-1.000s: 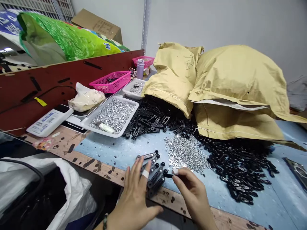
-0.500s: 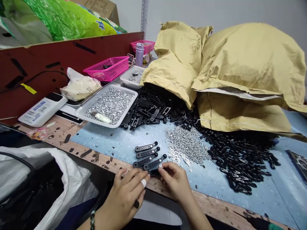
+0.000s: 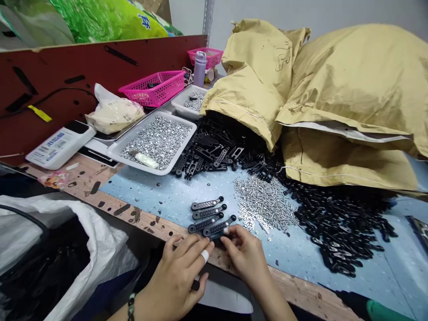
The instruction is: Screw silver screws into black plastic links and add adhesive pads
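On the mat (image 3: 143,196), left hand (image 3: 174,278) and right hand (image 3: 242,254) seemingly pinch a crosswise link (image 3: 217,237).

4 blk slotted links (image 3: 210,218), knobbed ends, lay side by side, approx. parallel, nr worktop edge (image 3: 143,227); 5th link (image 3: 217,238) just below, partly hidden.

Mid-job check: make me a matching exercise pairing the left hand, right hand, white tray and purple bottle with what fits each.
1 left hand
2 right hand
3 white tray
4 purple bottle

A next to a pink basket
B fingertips at a black plastic link
C heaped with small silver fasteners
D bead bracelet at the wrist

Pairs: 1-D, 2-B, 3-C, 4-A
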A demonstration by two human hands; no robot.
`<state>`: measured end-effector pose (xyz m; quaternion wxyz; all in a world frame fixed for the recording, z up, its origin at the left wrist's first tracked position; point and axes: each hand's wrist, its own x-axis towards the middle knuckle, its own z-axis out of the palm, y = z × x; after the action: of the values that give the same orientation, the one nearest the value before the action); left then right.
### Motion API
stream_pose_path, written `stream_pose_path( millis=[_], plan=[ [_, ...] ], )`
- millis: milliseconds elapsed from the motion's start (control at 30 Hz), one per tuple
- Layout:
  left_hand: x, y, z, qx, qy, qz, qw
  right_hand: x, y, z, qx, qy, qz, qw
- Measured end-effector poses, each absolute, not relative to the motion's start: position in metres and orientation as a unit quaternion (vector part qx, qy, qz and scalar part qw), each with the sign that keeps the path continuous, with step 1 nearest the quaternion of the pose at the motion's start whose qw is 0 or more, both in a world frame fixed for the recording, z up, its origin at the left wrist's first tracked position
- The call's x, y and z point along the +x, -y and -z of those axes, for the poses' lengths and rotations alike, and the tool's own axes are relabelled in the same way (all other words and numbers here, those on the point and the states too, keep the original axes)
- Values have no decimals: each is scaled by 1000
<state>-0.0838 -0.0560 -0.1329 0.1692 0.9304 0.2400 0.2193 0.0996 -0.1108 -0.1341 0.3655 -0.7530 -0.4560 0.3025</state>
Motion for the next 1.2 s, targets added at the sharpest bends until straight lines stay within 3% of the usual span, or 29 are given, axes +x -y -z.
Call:
stream_pose_path(
  millis=[167, 300, 500, 600, 700, 800, 933, 1200],
  plan=[
    [-80, 54, 127, 934, -241, -204, 169, 102, 110, 136, -762, 499, -267, 316],
    [-82, 53, 121, 930, -244, -197, 191, 104, 117, 126, -783, 541, -153, 266],
    [-81, 52, 100, 903, -227, -159, 327, 79, 125, 95, -498, 755, -204, 374],
    [-85, 49, 96, 870, -266, -167, 380, 79, 123, 91, -463, 736, -251, 426],
    [-93, 43, 101, 865, -318, -199, 334, 97, 117, 97, -555, 568, -347, 499],
    [-98, 40, 113, 918, -282, -174, 217, 117, 104, 107, -605, 406, -454, 513],
    [-96, 40, 126, 960, -219, -145, 100, 129, 84, 121, -635, 425, -504, 403],
    [-91, 38, 122, 964, -212, -137, 88, 128, 71, 117, -688, 524, -403, 298]
  ],
)
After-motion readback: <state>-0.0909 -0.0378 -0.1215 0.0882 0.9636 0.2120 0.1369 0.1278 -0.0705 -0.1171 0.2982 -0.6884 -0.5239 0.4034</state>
